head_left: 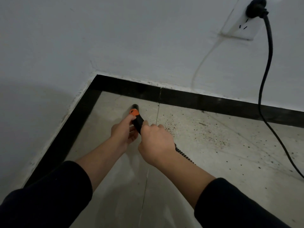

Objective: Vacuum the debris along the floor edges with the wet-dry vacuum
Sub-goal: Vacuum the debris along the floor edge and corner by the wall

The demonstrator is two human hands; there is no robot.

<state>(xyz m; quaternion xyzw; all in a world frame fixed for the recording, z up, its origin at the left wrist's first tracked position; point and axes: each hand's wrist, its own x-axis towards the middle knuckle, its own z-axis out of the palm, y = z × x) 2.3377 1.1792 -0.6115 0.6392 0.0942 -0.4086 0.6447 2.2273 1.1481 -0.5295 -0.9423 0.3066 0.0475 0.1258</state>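
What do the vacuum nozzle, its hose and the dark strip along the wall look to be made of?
The vacuum nozzle: likely hard plastic, matte black with an orange collar. The hose: probably flexible plastic, judging by its close ribs. The dark strip: perhaps tile, black, since a joint splits it.

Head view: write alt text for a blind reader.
A person's left grip and right grip hold a black, orange-banded vacuum nozzle over grey floor tiles; dark gritty debris lies to its right, by the black baseboard.
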